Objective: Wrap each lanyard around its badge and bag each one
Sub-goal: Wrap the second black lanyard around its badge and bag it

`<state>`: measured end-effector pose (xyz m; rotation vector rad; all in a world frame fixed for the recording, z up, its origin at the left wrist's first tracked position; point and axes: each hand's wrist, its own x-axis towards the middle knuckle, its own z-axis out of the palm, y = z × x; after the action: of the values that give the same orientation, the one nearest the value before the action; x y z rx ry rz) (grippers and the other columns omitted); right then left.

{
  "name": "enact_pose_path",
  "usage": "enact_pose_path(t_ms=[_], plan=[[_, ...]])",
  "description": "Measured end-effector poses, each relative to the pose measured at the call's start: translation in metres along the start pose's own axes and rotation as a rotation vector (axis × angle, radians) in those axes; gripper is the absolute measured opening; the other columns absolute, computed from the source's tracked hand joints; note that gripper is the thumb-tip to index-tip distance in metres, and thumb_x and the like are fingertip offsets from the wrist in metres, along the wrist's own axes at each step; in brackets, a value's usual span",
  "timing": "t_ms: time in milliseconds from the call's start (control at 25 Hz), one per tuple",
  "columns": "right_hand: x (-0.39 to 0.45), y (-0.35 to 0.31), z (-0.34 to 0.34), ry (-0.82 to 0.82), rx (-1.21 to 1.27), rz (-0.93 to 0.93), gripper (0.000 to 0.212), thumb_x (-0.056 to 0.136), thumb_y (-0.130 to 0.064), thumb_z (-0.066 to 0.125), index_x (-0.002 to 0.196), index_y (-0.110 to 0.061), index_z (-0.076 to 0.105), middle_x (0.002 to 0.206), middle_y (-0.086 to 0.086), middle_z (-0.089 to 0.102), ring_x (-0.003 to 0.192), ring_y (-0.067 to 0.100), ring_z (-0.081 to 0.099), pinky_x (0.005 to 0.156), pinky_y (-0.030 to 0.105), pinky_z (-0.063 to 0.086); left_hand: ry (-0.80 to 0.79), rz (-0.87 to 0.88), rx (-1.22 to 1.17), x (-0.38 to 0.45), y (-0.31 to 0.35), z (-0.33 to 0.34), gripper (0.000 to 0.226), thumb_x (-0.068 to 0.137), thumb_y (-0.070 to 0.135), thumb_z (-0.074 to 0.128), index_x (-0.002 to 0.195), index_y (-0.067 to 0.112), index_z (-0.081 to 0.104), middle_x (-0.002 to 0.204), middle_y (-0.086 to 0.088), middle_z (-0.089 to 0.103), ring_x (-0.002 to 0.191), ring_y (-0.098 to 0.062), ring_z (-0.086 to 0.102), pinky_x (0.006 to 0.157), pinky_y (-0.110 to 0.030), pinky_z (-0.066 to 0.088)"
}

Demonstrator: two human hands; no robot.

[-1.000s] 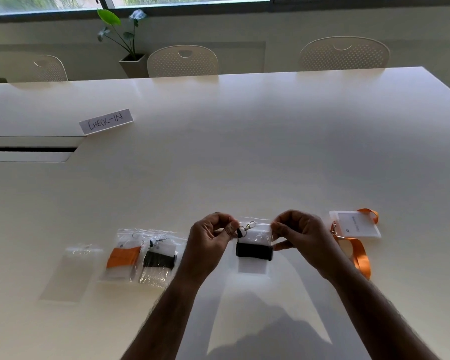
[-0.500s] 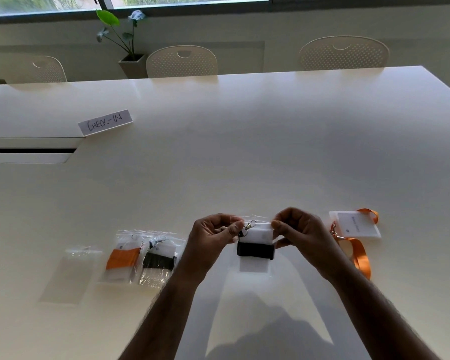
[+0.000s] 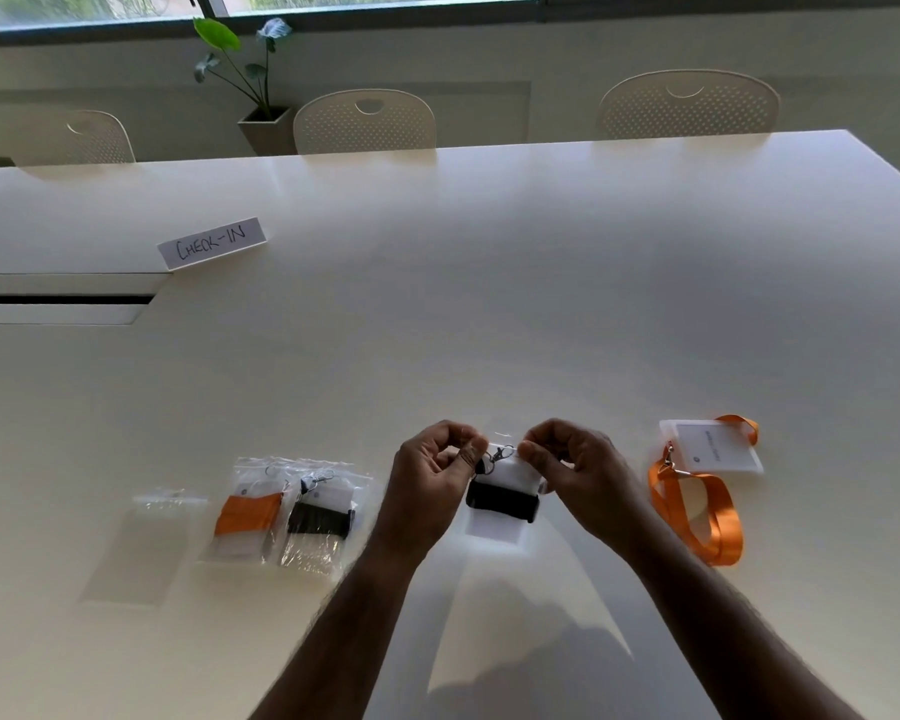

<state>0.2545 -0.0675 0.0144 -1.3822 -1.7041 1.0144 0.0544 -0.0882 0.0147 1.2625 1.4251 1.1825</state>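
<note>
hands: the left hand (image 3: 440, 478) and the right hand (image 3: 575, 470) are raised just above the near edge of the desk (image 3: 489, 283), fingers curled, each pinching a top corner of a clear bag (image 3: 497, 530) between them.
held bundle: inside that bag sits a white badge with a black lanyard (image 3: 502, 504) wound across its middle; the metal clip (image 3: 502, 452) pokes up between the fingertips. the bag's mouth looks to be getting pressed closed, though whether it is sealed cannot be told.
direction: the badge's long axis runs from near to far, clip end pointing away from the person; the black band crosses it side to side.
done: to the left, near the near edge, lie two finished bags touching each other, one with an orange-wrapped badge (image 3: 248, 514), one with a black-wrapped badge (image 3: 320, 517). both point clip end away.
left: an empty bag (image 3: 149, 548) lies further left. to the right, an unwrapped badge (image 3: 710, 452) rests with its orange lanyard (image 3: 697, 511) loose in a loop toward the person. by my reckoning, two are done, a third nearly, one remains.
far: a handwritten check-in sign (image 3: 211, 242) stands toward the far left; beyond the far edge are chairs (image 3: 365, 122) and a potted plant (image 3: 258, 96).
</note>
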Motion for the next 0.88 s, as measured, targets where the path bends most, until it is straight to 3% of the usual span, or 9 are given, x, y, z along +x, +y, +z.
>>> enact_pose_path(t_ms=[200, 360, 480, 560, 680, 880], plan=[[-0.004, 0.001, 0.006, 0.045, -0.040, -0.008, 0.011, 0.100, -0.024, 0.068, 0.089, -0.023, 0.067, 0.078, -0.002, 0.070, 0.073, 0.017, 0.066, 0.065, 0.037, 0.055, 0.003, -0.040, -0.047, -0.002, 0.003, -0.001, 0.009, 0.092, 0.023, 0.076, 0.093, 0.014, 0.076, 0.083, -0.003, 0.079, 0.080, -0.016, 0.076, 0.079, -0.035, 0.064], [-0.005, -0.006, 0.002, -0.002, 0.233, 0.077, 0.008, 0.099, -0.016, 0.068, 0.094, -0.010, 0.071, 0.085, 0.014, 0.074, 0.072, 0.016, 0.068, 0.060, 0.031, 0.063, -0.026, -0.161, -0.233, -0.004, 0.004, -0.010, 0.025, 0.080, 0.033, 0.078, 0.095, 0.012, 0.081, 0.091, -0.013, 0.081, 0.087, -0.025, 0.076, 0.086, -0.041, 0.063], [-0.008, -0.006, 0.005, -0.070, 0.419, 0.141, 0.013, 0.097, -0.017, 0.070, 0.100, -0.005, 0.072, 0.085, 0.006, 0.075, 0.078, 0.013, 0.069, 0.064, 0.027, 0.061, -0.015, -0.174, -0.239, -0.005, 0.004, -0.014, 0.023, 0.078, 0.032, 0.078, 0.093, 0.015, 0.082, 0.092, -0.012, 0.081, 0.087, -0.023, 0.076, 0.085, -0.040, 0.063], [-0.012, -0.004, 0.009, -0.162, 0.528, 0.168, 0.026, 0.094, -0.022, 0.070, 0.112, -0.004, 0.068, 0.097, 0.007, 0.078, 0.087, 0.016, 0.073, 0.072, 0.031, 0.063, 0.028, -0.183, -0.239, -0.007, 0.004, -0.019, 0.023, 0.078, 0.032, 0.078, 0.094, 0.016, 0.082, 0.091, -0.009, 0.082, 0.086, -0.024, 0.077, 0.081, -0.035, 0.064], [-0.016, -0.002, 0.020, -0.277, 0.567, 0.197, 0.034, 0.095, -0.011, 0.071, 0.126, -0.006, 0.059, 0.113, 0.015, 0.077, 0.103, 0.028, 0.075, 0.087, 0.043, 0.064, 0.091, -0.195, -0.249, -0.008, 0.000, -0.028, 0.025, 0.080, 0.032, 0.079, 0.097, 0.014, 0.082, 0.093, -0.009, 0.082, 0.089, -0.034, 0.079, 0.080, -0.038, 0.065], [-0.017, -0.008, 0.047, -0.272, 0.562, 0.198, 0.032, 0.095, 0.003, 0.069, 0.125, -0.005, 0.058, 0.112, 0.020, 0.074, 0.099, 0.027, 0.075, 0.085, 0.045, 0.064, 0.148, -0.167, -0.200, -0.015, -0.011, -0.051, 0.016, 0.092, 0.023, 0.075, 0.106, 0.016, 0.078, 0.094, -0.003, 0.082, 0.090, -0.020, 0.078, 0.071, -0.024, 0.062]])
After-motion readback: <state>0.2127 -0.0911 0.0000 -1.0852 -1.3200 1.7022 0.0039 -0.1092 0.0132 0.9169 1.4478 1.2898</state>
